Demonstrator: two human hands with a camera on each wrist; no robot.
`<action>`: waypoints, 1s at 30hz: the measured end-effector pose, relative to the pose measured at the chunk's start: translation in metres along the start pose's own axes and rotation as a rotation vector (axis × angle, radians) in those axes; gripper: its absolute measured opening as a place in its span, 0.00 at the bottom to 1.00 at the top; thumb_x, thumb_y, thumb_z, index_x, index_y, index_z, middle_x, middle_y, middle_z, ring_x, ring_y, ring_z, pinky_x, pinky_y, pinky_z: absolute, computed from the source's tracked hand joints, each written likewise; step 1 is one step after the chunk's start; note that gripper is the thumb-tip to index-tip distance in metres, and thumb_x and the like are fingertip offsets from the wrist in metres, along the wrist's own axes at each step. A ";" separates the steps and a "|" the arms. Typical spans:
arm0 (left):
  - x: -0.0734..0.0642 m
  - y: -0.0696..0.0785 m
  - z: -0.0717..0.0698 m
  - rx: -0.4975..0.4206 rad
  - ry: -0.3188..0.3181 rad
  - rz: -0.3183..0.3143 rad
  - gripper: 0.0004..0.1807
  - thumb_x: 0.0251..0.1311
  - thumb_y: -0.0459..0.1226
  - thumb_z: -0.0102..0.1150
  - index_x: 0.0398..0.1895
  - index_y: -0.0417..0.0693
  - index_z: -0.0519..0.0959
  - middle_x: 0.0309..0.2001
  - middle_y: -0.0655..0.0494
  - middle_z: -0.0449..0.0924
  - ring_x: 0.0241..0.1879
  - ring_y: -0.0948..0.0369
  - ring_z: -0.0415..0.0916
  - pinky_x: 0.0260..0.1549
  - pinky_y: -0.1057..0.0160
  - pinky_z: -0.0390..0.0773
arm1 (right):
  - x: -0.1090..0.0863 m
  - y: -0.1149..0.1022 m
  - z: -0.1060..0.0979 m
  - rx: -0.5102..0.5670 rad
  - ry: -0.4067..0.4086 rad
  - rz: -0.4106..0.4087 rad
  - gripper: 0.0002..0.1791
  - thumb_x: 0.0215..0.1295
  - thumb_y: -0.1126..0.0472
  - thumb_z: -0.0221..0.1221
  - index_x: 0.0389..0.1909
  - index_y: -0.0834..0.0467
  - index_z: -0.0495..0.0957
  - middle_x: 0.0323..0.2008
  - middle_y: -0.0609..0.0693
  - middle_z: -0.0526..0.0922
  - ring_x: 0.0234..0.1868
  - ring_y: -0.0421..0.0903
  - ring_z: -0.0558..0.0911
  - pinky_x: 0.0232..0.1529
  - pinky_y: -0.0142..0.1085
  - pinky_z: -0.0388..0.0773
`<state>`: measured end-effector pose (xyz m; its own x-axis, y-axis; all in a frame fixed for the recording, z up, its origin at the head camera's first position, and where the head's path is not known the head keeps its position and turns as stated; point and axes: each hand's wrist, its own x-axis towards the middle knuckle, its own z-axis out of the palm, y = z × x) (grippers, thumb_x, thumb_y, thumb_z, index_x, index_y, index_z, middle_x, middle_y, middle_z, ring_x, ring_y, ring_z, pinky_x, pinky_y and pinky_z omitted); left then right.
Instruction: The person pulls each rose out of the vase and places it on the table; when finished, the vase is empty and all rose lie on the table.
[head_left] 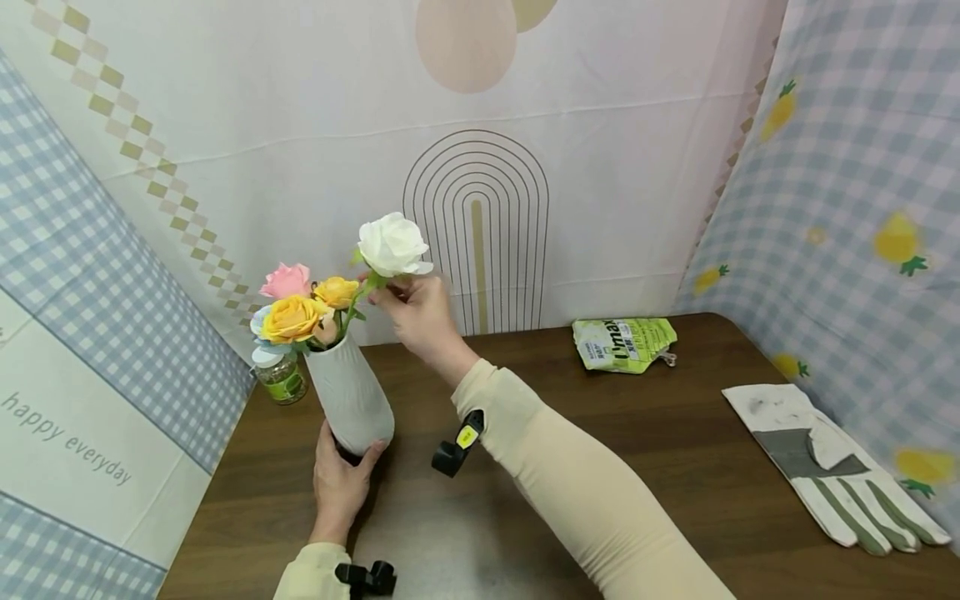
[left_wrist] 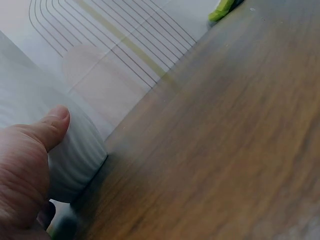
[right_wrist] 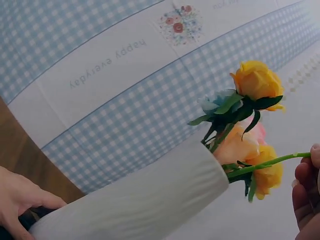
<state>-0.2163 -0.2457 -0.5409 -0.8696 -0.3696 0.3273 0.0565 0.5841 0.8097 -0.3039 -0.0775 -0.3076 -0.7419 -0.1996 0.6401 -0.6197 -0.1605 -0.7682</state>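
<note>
One white vase (head_left: 348,400): left hand (head_left: 341,483) grips low | one white rose (head_left: 392,244): right hand (head_left: 423,321) pinches stem

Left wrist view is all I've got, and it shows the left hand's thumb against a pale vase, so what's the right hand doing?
Observer: The right hand pinches the green stem of a white rose.
Operator: Is that rose loose, or in the vase?
Observer: Its stem runs down into the vase.
Operator: Anything standing close by that I could knock?
Observer: A small jar with a white lid, just left of the vase in the head view.
</note>
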 end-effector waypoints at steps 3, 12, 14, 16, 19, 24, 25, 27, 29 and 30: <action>0.000 0.000 -0.001 0.008 -0.007 -0.016 0.52 0.51 0.48 0.72 0.74 0.46 0.51 0.67 0.38 0.59 0.65 0.42 0.60 0.60 0.41 0.61 | 0.003 -0.004 -0.007 -0.004 0.024 0.000 0.10 0.62 0.74 0.60 0.43 0.70 0.82 0.42 0.61 0.84 0.35 0.41 0.80 0.37 0.30 0.78; 0.001 0.003 -0.003 -0.004 -0.038 -0.039 0.52 0.53 0.50 0.70 0.75 0.48 0.49 0.68 0.38 0.59 0.65 0.41 0.59 0.59 0.40 0.61 | 0.008 -0.011 -0.033 0.093 0.080 0.009 0.12 0.64 0.69 0.60 0.46 0.70 0.80 0.43 0.60 0.84 0.42 0.43 0.81 0.43 0.37 0.80; 0.001 0.002 -0.002 -0.007 -0.038 -0.035 0.52 0.53 0.50 0.70 0.75 0.48 0.50 0.68 0.39 0.59 0.64 0.42 0.60 0.58 0.41 0.62 | 0.008 -0.009 -0.039 0.137 0.098 0.010 0.12 0.63 0.70 0.61 0.47 0.69 0.79 0.42 0.58 0.85 0.41 0.45 0.81 0.42 0.37 0.79; 0.001 0.002 -0.002 -0.012 -0.029 -0.029 0.52 0.53 0.50 0.70 0.75 0.48 0.50 0.67 0.39 0.59 0.64 0.42 0.60 0.58 0.41 0.62 | 0.008 -0.011 -0.045 0.183 0.147 0.036 0.11 0.62 0.68 0.62 0.44 0.69 0.80 0.38 0.55 0.85 0.37 0.45 0.80 0.39 0.35 0.78; 0.002 0.001 -0.002 -0.014 -0.013 -0.027 0.52 0.52 0.50 0.70 0.75 0.47 0.50 0.68 0.38 0.59 0.65 0.41 0.59 0.59 0.40 0.61 | 0.013 -0.017 -0.053 0.266 0.227 0.089 0.08 0.62 0.65 0.63 0.40 0.65 0.82 0.32 0.49 0.85 0.31 0.44 0.78 0.35 0.33 0.75; -0.001 -0.001 -0.001 0.009 0.000 -0.033 0.52 0.51 0.50 0.71 0.75 0.46 0.51 0.68 0.38 0.59 0.65 0.41 0.59 0.59 0.41 0.62 | 0.011 -0.024 -0.083 0.285 0.312 0.117 0.04 0.62 0.64 0.64 0.34 0.61 0.84 0.29 0.47 0.84 0.30 0.43 0.79 0.34 0.33 0.76; -0.001 -0.001 0.000 0.014 0.000 -0.033 0.52 0.51 0.50 0.71 0.74 0.46 0.52 0.68 0.39 0.60 0.65 0.42 0.60 0.59 0.41 0.62 | 0.007 -0.023 -0.092 0.287 0.324 0.116 0.06 0.62 0.63 0.63 0.36 0.62 0.84 0.30 0.48 0.85 0.30 0.44 0.79 0.34 0.33 0.77; -0.001 -0.001 0.001 0.016 0.006 -0.019 0.52 0.52 0.49 0.71 0.74 0.45 0.52 0.67 0.38 0.60 0.65 0.41 0.60 0.58 0.41 0.62 | -0.001 -0.021 -0.116 0.302 0.349 0.118 0.07 0.63 0.63 0.63 0.37 0.64 0.82 0.32 0.50 0.85 0.30 0.44 0.81 0.35 0.33 0.79; -0.002 -0.001 0.002 0.014 0.011 -0.008 0.52 0.52 0.49 0.71 0.74 0.45 0.52 0.67 0.37 0.60 0.65 0.41 0.60 0.59 0.41 0.62 | -0.014 -0.017 -0.143 0.320 0.375 0.125 0.09 0.64 0.62 0.62 0.39 0.65 0.80 0.34 0.52 0.86 0.31 0.45 0.83 0.36 0.34 0.80; -0.002 -0.001 0.002 0.013 0.010 -0.004 0.52 0.52 0.49 0.71 0.74 0.45 0.52 0.67 0.37 0.60 0.65 0.41 0.59 0.59 0.41 0.61 | -0.021 -0.014 -0.157 0.333 0.391 0.135 0.09 0.64 0.61 0.62 0.39 0.64 0.80 0.35 0.53 0.86 0.32 0.45 0.83 0.37 0.34 0.81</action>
<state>-0.2157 -0.2441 -0.5431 -0.8648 -0.3791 0.3293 0.0466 0.5924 0.8043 -0.3193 0.0812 -0.3095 -0.8889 0.1254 0.4405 -0.4444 -0.4694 -0.7630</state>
